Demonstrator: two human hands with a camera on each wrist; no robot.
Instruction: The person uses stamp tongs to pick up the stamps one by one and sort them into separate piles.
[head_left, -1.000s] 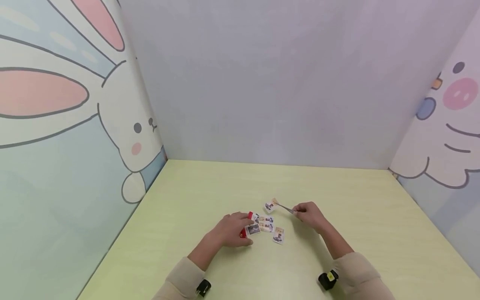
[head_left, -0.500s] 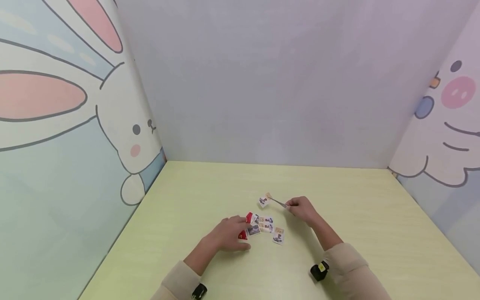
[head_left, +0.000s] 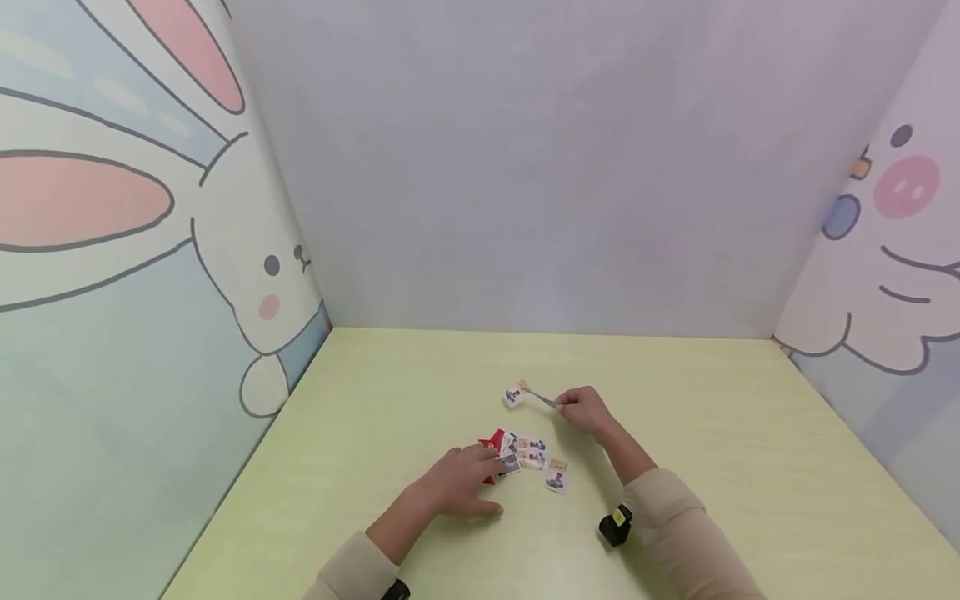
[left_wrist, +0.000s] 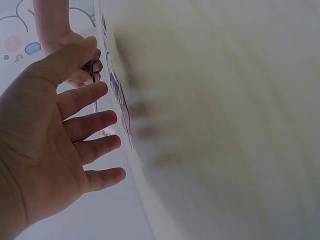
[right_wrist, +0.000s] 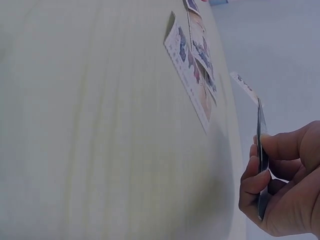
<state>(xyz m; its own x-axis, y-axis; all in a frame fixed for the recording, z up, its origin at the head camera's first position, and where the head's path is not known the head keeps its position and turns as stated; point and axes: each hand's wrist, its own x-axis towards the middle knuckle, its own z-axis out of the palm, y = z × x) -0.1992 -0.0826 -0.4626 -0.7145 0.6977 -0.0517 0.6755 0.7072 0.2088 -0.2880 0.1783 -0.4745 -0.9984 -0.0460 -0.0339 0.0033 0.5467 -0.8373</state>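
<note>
My right hand pinches a pair of metal tweezers between thumb and fingers. At the tweezers' tip hangs a small stamp, pale with a dark print and an orange corner. Closer in, a joined block of stamps and a dark-pictured stamp lie beside a red paper piece. My left hand is spread palm down over the red piece and partly hides it; in the left wrist view the fingertips stand right at the papers. One loose stamp with perforated edges lies right of the block.
The pale yellow table runs back to a plain grey wall. Side panels with a cartoon rabbit and another cartoon animal flank it. A black camera sits at the right wrist.
My right hand has moved left and slightly away from me, carrying the tweezers and the stamp past the block. My left hand has shifted little, and more of the red piece shows.
</note>
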